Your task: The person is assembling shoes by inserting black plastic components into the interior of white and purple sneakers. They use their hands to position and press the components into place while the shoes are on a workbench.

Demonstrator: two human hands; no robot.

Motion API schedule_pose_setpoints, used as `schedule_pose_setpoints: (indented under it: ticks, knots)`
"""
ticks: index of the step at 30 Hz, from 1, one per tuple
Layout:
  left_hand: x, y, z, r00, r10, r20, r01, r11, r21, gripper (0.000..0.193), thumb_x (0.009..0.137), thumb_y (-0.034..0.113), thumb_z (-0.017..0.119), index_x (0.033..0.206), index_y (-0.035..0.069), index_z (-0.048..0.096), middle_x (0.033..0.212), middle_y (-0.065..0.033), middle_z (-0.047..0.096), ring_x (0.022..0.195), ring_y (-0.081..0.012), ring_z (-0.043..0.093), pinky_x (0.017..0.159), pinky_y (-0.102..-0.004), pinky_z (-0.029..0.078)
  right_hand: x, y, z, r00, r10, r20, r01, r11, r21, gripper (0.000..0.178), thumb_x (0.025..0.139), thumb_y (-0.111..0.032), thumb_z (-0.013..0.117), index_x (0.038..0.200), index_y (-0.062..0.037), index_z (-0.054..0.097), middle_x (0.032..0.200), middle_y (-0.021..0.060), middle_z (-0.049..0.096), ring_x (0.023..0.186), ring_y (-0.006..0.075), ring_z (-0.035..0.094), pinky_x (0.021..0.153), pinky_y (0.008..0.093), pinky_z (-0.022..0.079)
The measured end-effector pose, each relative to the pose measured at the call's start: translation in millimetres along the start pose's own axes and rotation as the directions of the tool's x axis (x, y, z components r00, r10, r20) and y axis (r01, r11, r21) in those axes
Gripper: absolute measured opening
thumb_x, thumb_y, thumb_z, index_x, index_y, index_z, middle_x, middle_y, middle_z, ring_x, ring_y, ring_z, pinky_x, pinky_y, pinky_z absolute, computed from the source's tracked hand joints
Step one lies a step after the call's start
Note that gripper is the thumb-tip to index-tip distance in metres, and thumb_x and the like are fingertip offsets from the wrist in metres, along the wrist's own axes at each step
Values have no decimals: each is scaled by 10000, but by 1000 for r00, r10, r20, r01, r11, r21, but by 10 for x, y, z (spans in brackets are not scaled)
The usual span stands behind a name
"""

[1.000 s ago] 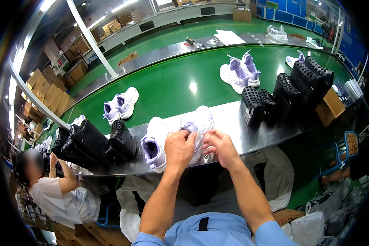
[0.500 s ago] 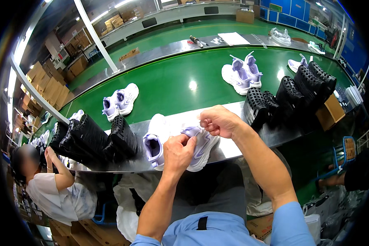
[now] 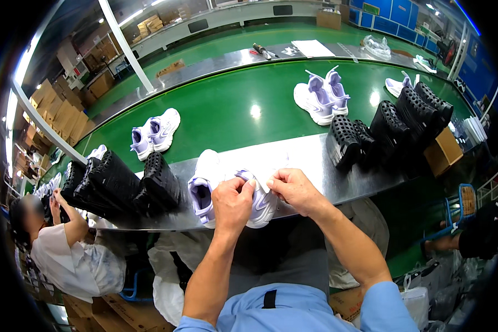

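Note:
A pair of white and lavender sneakers stands on the metal strip in front of me. The left sneaker [image 3: 201, 188] is untouched, its dark opening facing me. My left hand [image 3: 232, 203] is closed over the right sneaker [image 3: 263, 206], thumb and fingers gripping at its upper collar. Beside it my right hand [image 3: 294, 190] is pinched at the same shoe's upper edge, its fingertips close to the left thumb. Whatever small white piece lies between those fingertips is too small to make out.
Black shoe lasts [image 3: 161, 182] stand to the left, with more black lasts [image 3: 346, 145] to the right. Other sneaker pairs [image 3: 156, 133] sit on the green belt [image 3: 227, 105]. Tools [image 3: 264, 52] and a white sheet [image 3: 314, 48] lie on the far ledge. A co-worker [image 3: 74, 243] sits at left.
My right hand has come down from above the right sneaker to its upper edge, near the left thumb. The left hand keeps its grip. The whole view has shifted slightly.

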State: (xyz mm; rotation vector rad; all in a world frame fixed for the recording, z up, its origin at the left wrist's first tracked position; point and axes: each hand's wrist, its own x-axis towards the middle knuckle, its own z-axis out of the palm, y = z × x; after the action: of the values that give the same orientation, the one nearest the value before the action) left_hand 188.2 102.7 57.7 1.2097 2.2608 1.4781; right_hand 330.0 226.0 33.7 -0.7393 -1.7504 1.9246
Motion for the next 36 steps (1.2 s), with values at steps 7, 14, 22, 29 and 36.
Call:
schedule_pose_setpoints:
  ticks: [7,14,22,29,36]
  knots:
    - [0,31,44,999,-29,-19,29,1000,-7,233,870,188,784,806,-33,749,708,-186,688,721,-328,629,710,-454,497,-106,-79,138,966,-220,-135,163,925,-344,196,992,-159,686,912,20,685,756,123,678,697,228,645,659,372,511]
    - [-92,139,104,950,312,25,-308,917,254,164,886,134,785,859,-23,747,802,-148,718,809,-284,667,735,-402,525,-135,163,50,855,-475,-208,223,698,-680,175,975,-142,709,965,30,680,783,138,709,709,218,681,684,355,548]
    - [48,183,-55,913,408,-15,-380,861,339,196,851,51,774,1031,21,701,935,-139,652,874,-349,642,788,-455,518,-305,9,310,867,-347,-359,155,871,-467,277,889,-142,797,1035,30,635,800,130,682,713,240,667,690,372,557]
    - [-45,88,-84,927,376,8,-360,882,302,262,848,49,773,1095,16,693,941,-142,655,872,-351,646,769,-449,527,-281,37,422,841,-411,-351,96,752,-652,225,923,-202,743,988,4,682,912,191,722,833,400,717,762,488,568]
    - [-451,144,-889,924,375,75,-358,779,514,238,842,24,752,1071,13,688,1001,-187,695,929,-410,658,860,-483,531,-224,-61,497,861,-461,-213,121,594,-795,200,965,-198,681,966,2,691,922,203,704,842,412,702,752,508,557]
